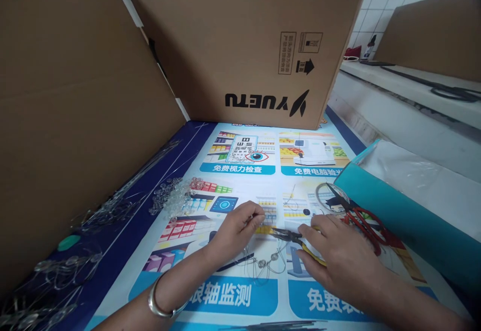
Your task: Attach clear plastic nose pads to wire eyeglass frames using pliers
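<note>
Head view: my right hand (338, 256) grips pliers (291, 236); my left hand (240, 228) pinches a wire (263, 266) at their tip.

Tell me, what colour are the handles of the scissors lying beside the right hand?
Red. The scissors show best in the head view, beside the right hand.

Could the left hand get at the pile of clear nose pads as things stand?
Probably yes: the left hand pinches a thin wire, and the clear nose pads lie just beyond it on the poster, nothing between.
</note>
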A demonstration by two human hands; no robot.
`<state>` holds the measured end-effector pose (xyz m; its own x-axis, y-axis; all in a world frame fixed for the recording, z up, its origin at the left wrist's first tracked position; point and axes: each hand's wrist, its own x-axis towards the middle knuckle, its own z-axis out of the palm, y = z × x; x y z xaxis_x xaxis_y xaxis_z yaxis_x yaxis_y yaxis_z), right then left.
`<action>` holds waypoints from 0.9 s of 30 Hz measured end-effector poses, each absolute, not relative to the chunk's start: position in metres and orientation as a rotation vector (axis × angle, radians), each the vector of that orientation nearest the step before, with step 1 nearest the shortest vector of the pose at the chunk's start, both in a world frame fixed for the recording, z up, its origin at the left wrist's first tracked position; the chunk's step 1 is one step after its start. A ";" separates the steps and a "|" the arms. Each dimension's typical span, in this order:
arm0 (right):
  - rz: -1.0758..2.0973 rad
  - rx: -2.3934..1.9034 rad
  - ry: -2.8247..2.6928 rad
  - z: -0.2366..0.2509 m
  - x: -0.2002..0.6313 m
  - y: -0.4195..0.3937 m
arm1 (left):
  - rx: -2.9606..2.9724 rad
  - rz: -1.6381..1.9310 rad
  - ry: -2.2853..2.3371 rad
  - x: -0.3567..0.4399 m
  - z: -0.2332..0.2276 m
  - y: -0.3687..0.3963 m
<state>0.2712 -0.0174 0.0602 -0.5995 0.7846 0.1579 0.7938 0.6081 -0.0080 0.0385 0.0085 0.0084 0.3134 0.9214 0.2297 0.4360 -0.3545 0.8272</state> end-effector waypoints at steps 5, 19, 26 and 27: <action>-0.095 -1.343 -2.757 0.055 0.260 -0.018 | 1.973 0.913 1.198 0.039 0.009 0.008; -0.251 -1.280 -2.759 0.047 0.251 -0.016 | 2.111 0.937 1.092 0.040 0.009 0.009; -0.233 -1.332 -2.791 0.050 0.246 -0.020 | 2.125 0.918 1.098 0.041 0.009 0.008; -0.238 -1.345 -2.787 0.050 0.246 -0.021 | 2.125 0.898 1.123 0.041 0.009 0.008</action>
<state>0.2462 -0.0207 0.0501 -0.6238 0.7752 0.1000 0.7809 0.6127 0.1216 0.0412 0.0081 0.0088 0.4222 0.8572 0.2949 0.4759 -0.4865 0.7327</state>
